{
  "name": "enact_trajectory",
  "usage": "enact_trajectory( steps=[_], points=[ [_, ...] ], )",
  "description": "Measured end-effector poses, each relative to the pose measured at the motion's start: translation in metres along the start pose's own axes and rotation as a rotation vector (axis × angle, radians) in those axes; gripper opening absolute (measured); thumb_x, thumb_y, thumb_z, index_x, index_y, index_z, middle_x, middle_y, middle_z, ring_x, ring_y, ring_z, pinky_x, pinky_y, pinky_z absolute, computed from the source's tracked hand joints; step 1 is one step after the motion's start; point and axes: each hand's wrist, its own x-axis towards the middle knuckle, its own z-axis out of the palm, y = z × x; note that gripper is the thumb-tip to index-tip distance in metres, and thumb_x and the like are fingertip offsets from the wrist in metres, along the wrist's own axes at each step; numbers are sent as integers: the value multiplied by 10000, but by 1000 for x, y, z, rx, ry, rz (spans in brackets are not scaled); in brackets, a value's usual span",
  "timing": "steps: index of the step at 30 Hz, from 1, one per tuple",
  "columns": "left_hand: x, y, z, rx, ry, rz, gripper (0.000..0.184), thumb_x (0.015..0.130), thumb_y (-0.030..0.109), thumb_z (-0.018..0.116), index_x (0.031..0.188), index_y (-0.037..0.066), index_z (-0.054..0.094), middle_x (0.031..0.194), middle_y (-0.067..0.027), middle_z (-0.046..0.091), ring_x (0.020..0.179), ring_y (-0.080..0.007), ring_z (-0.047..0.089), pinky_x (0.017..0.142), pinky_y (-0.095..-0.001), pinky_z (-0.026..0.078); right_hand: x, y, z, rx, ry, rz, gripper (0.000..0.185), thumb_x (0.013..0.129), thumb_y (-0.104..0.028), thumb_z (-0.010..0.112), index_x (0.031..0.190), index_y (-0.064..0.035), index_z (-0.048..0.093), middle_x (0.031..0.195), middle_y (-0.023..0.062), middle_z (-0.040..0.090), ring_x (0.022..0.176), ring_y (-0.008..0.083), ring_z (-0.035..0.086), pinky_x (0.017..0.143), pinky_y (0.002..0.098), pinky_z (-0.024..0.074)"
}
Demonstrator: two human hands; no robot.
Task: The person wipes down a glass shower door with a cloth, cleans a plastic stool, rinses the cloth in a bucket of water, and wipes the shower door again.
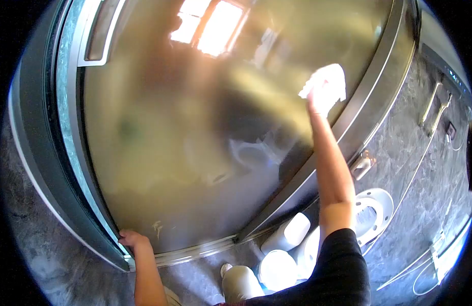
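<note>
A large tinted glass shower panel (195, 168) fills the middle of the head view, with a window and bathroom fittings mirrored in it. Against its right part, my right hand (314, 101) presses a white cloth (330, 84), arm stretched out; glare washes out the cloth and hides some fingers. Low on the left, my left hand (134, 238) is closed on the metal door frame (101, 199) at the panel's edge. A pale handle (95, 62) is fixed at the upper left of the glass. Faint smears (157, 227) mark the lower glass.
White bins (278, 269) stand on the floor near my legs. A toilet (384, 204) is at the right. A grey marbled wall (404, 168) carries a shower bar and a hose. A metal post (371, 81) borders the glass, and a curved bottom rail (195, 251) runs beneath it.
</note>
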Motion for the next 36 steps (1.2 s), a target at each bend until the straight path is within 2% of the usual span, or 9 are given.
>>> enact_trajectory(
  steps=[3,8,12,13,15,21,25,28,36],
  points=[
    [-20,-15,-13,-37,129,42,329,774,232,613,1074,104,563,1186,-69,528,1086,-181,494,865,-318,397,-81,-25,78,-375,255,-609,559,820,-431,440,1241,-64,410,1295,136,394,1217,314,326,1029,457,227],
    [13,11,9,163,16,23,317,793,245,590,1074,100,568,1200,-73,524,1083,-182,495,865,-313,386,-203,-66,116,-274,-431,-1303,614,752,-552,510,1257,-213,426,1265,74,447,1209,287,365,1033,489,210],
    [16,14,12,687,14,207,313,803,239,578,1082,98,572,1177,-70,538,1076,-166,491,830,-310,395,-185,-69,116,179,-788,-1456,600,730,-496,586,1270,-295,419,1244,32,467,1202,283,379,1032,498,204],
    [19,14,9,692,23,204,313,803,239,578,1082,98,572,1177,-70,538,1076,-166,491,830,-310,395,-168,-70,98,-10,-551,-1458,652,715,-505,604,1294,-287,395,1261,44,444,1206,279,372,1032,486,206],
    [11,6,4,82,-37,10,357,808,228,575,1146,120,546,1217,-69,507,1084,-156,479,841,-305,385,-121,-51,87,-111,-315,-1225,745,670,-532,637,1283,-168,417,1318,148,359,1262,338,261,1018,562,107],
    [-50,-36,-57,167,-153,148,433,876,364,375,1171,80,513,1330,-63,385,1155,-175,400,921,-306,311,25,53,17,-282,448,-848,688,774,-261,538,1358,-41,248,1420,175,190,1332,302,119,1072,410,68],
    [45,5,38,-279,-136,6,501,876,293,425,1302,34,382,1379,-147,303,1215,-314,349,930,-436,317,41,157,9,-70,433,-417,628,862,-367,352,1367,-27,195,1421,214,136,1323,341,116,1084,381,78],
    [-22,-21,-35,221,-249,225,478,884,380,342,1170,42,521,1275,-97,453,1093,-202,449,841,-349,297,0,184,24,143,380,-254,610,888,-413,298,1323,11,243,1360,262,215,1257,356,245,1036,389,192],
    [-33,-45,-50,23,-104,239,537,894,424,299,1259,59,446,1333,-84,400,1182,-190,399,903,-356,283,-109,276,88,320,398,71,406,874,-264,370,1005,108,466,1030,267,497,925,344,492,859,384,360]
  ],
)
